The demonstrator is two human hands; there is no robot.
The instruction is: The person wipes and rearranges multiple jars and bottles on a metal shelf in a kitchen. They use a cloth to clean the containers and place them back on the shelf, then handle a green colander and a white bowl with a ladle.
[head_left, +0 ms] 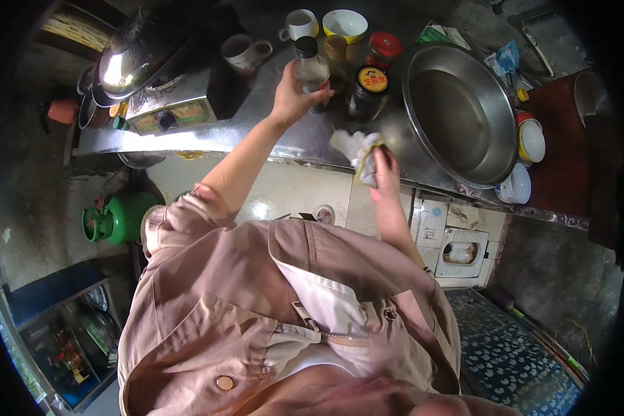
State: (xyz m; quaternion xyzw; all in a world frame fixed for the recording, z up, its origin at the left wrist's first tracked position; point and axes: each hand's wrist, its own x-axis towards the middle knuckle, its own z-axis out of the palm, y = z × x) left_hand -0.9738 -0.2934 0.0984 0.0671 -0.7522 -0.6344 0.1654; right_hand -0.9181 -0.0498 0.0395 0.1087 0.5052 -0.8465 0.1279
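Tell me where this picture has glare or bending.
Head view: glare whitens patches of the dark, rounded metal pan and the silvery metal counter left of the left hand; head view: the counter's front edge bends, and the corners are black.

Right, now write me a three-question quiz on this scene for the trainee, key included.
1. Which hand holds the cloth?
2. True or false: the metal basin lies to the right of the red-lidded jar.
3. What colour is the cap on the clear container in the left hand? A) red B) black C) green

Key:
1. The right hand.
2. True.
3. B, black.
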